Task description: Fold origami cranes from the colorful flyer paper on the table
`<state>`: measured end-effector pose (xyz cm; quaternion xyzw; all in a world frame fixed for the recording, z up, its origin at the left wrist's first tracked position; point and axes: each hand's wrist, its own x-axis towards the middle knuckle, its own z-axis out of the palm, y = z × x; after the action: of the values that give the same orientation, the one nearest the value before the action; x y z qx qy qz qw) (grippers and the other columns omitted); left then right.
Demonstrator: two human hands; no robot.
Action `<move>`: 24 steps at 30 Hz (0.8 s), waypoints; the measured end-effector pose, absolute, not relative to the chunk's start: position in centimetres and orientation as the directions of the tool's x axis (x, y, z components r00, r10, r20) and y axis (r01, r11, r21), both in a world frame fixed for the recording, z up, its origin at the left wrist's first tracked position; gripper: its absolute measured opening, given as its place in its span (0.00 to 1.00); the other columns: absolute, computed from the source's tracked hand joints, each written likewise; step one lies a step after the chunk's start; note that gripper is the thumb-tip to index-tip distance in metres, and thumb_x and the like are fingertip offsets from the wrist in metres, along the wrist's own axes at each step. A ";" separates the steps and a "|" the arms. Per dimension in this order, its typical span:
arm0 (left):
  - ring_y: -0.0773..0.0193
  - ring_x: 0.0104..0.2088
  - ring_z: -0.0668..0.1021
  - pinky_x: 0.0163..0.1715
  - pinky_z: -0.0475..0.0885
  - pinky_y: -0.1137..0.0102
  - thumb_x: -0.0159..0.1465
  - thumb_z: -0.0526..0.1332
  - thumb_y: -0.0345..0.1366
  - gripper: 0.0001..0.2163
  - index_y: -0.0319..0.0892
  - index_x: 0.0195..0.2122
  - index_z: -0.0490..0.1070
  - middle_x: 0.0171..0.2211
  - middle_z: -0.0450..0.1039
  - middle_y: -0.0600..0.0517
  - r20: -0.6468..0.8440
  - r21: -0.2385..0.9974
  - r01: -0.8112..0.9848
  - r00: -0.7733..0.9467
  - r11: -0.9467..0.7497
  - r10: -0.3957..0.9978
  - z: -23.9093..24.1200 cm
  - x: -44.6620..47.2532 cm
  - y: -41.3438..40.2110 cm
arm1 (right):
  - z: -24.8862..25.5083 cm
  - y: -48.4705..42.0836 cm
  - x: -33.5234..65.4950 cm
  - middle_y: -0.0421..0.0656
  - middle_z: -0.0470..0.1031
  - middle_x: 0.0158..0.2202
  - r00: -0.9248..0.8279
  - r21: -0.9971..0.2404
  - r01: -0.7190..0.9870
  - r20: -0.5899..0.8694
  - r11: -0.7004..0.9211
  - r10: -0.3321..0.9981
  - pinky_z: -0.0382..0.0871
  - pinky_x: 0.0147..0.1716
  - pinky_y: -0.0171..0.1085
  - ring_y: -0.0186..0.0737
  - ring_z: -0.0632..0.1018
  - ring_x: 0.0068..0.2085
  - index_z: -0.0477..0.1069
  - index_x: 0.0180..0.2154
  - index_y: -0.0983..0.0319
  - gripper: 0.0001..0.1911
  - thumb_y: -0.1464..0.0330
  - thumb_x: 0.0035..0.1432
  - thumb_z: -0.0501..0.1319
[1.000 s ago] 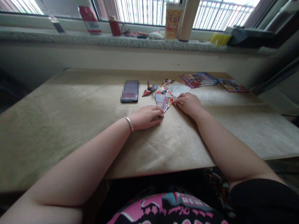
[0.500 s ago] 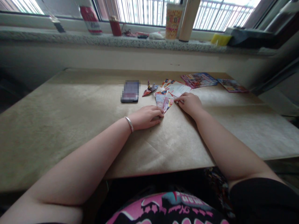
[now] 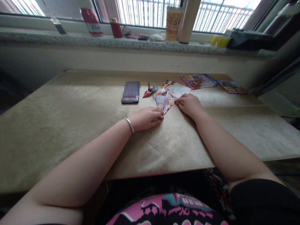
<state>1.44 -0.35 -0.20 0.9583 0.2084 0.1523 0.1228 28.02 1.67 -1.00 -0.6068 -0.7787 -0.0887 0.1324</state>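
A folded piece of colourful printed paper [image 3: 165,103] lies on the table between my hands. My left hand [image 3: 148,118], below a silver bracelet, pinches its near corner with the fingers closed. At the paper's right corner, the thumb and fingertips of my right hand [image 3: 189,103] are pressed together on the edge. Just behind it are loose printed sheets with white backs [image 3: 179,90], partly covered by the folded paper and my right hand. A small folded paper crane [image 3: 150,91] stands to the left of these sheets.
A phone [image 3: 130,92] lies left of the crane. Glossy printed sheets [image 3: 199,81] are piled at the back right, with another stack [image 3: 232,86] beside them. On the windowsill [image 3: 140,44] stand a red can [image 3: 92,22], a patterned cup [image 3: 173,25] and a tall cylinder [image 3: 188,23].
Hardly anything differs. Both hands keep their hold on the folded paper in about the same place, and the whole view has shifted very slightly.
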 end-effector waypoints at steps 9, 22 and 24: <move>0.62 0.36 0.76 0.36 0.70 0.70 0.65 0.58 0.36 0.07 0.40 0.34 0.74 0.36 0.75 0.48 0.198 0.158 0.529 0.810 -0.834 0.551 0.9 1.3 -0.8 | -0.6 0.8 27.4 0.53 0.76 0.46 -0.211 0.002 0.975 0.342 0.224 0.916 0.67 0.44 0.47 0.53 0.73 0.47 0.75 0.48 0.62 0.18 0.69 0.57 0.56; 0.61 0.35 0.74 0.38 0.69 0.68 0.65 0.56 0.33 0.07 0.40 0.35 0.73 0.34 0.73 0.48 0.302 0.081 0.604 0.743 -0.793 0.597 -0.4 1.3 0.2 | 0.0 -1.1 23.5 0.47 0.78 0.43 -0.633 0.016 0.747 0.323 0.664 0.704 0.63 0.51 0.43 0.47 0.73 0.49 0.76 0.40 0.60 0.10 0.68 0.60 0.56; 0.61 0.35 0.74 0.38 0.69 0.68 0.64 0.56 0.33 0.07 0.40 0.34 0.73 0.33 0.73 0.48 0.313 0.078 0.595 0.748 -0.800 0.586 -0.5 1.3 0.3 | 0.0 -1.0 23.3 0.47 0.79 0.43 -0.625 0.062 0.764 0.315 0.642 0.714 0.63 0.50 0.43 0.47 0.73 0.48 0.76 0.39 0.60 0.11 0.67 0.62 0.55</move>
<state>1.30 0.27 -0.49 0.9347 0.3158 0.1628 -0.0132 23.28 -1.02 -0.03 -0.4122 -0.8965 -0.0953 0.1318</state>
